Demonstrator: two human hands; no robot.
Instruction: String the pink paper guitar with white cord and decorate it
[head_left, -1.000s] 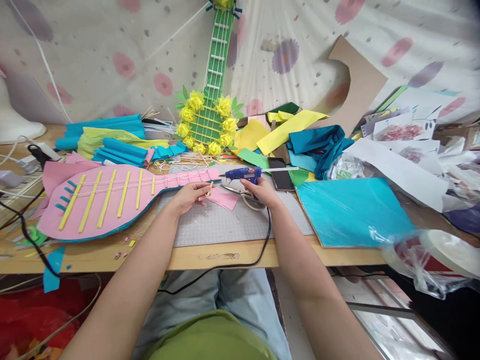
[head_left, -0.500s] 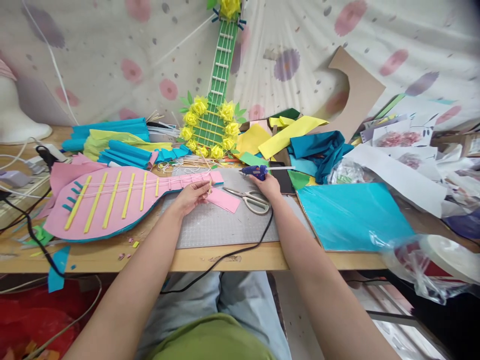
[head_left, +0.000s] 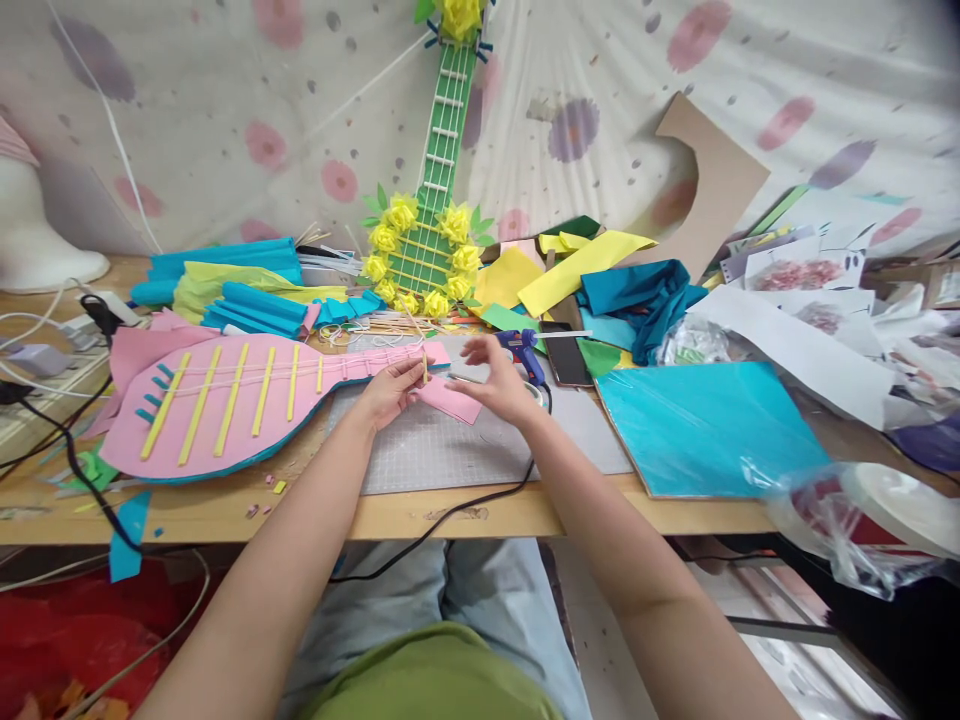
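My left hand (head_left: 391, 392) is closed, pinching a small yellow strip (head_left: 425, 368) upright near the neck of a pink paper lute (head_left: 247, 410). White strings and yellow bars run across the lute's face. Below the fingers lies a pink paper strip (head_left: 452, 402) on the grey cutting mat (head_left: 420, 460). My right hand (head_left: 496, 385) hovers just right of the left one, its fingers apart and nothing in them. A blue glue gun (head_left: 525, 352) rests on the mat behind it. The scissors are mostly hidden by my right hand.
A green paper instrument (head_left: 426, 252) with yellow flowers leans at the back. A phone (head_left: 566, 355) and a blue wrapped board (head_left: 712, 430) lie to the right. The glue gun's black cord (head_left: 450, 520) crosses the front edge. Blue paper rolls (head_left: 225, 262) sit at the back left.
My right hand has let go of the glue gun and moved left toward my left hand, covering most of the scissors. The left hand keeps its pinch.
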